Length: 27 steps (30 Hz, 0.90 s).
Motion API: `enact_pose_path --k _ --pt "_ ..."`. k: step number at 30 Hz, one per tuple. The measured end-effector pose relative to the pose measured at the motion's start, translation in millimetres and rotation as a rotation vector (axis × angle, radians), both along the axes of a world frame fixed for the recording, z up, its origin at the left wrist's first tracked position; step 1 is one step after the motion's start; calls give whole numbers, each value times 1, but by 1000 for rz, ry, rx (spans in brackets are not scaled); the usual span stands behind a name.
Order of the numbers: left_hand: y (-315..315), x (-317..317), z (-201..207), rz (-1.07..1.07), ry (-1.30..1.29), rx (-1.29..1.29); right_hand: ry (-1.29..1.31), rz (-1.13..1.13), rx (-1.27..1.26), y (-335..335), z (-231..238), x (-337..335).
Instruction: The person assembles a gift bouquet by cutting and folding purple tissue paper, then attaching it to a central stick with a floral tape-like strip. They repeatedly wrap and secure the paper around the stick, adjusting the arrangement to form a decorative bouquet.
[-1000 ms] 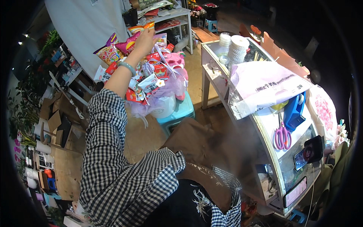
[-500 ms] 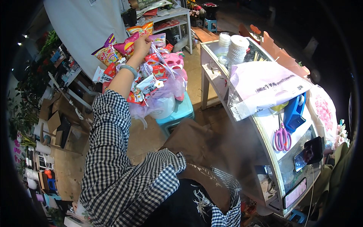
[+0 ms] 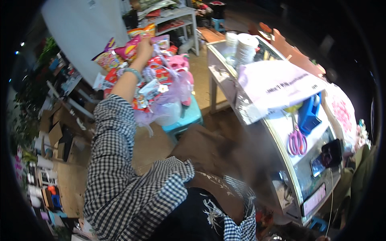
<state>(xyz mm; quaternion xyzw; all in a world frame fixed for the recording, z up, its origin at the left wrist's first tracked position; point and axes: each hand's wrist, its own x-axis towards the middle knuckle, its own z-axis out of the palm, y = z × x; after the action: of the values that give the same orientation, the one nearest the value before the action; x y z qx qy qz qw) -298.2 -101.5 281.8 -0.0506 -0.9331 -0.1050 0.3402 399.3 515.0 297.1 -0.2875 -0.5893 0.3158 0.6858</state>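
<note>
My left hand (image 3: 144, 49), with a pale green bangle on its wrist, reaches out to the far left. Its fingers are closed at the right edge of a pink snack bag (image 3: 128, 50); the fingertips are partly hidden. That bag sits in the upper part of a snack bouquet (image 3: 163, 76) of red and white packets, with ribbons and purple tulle (image 3: 181, 90). An orange bag (image 3: 141, 31) lies behind it and a purple-yellow bag (image 3: 108, 59) to its left. Beneath the bouquet is a turquoise stool (image 3: 192, 117). My right hand does not show.
At right stands a glass-topped counter (image 3: 277, 140) with a white-pink wrapping sheet (image 3: 277, 86), purple-handled scissors (image 3: 296, 143), a blue tape dispenser (image 3: 310, 116), ribbon rolls (image 3: 246, 47) and phones (image 3: 314, 199). Cardboard boxes (image 3: 56, 132) lie at left; a white shelf (image 3: 177, 18) stands behind.
The view has shifted slightly, so most things appear a little further left. My left hand stays at the pink snack bag.
</note>
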Motion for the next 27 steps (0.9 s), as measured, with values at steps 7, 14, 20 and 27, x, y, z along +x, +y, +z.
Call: enact_pose_path --k 7,14,20,27 --pt "-39 -40 -9 -269 -76 12 123 289 -143 22 -15 37" --pt "-31 -36 19 61 -25 -406 98 374 -49 4 -6 20" --pt "-46 -32 29 -210 -389 148 117 304 -50 -4 2 12" --pt "-105 -116 -11 -517 -481 584 122 319 -50 -5 3 6"
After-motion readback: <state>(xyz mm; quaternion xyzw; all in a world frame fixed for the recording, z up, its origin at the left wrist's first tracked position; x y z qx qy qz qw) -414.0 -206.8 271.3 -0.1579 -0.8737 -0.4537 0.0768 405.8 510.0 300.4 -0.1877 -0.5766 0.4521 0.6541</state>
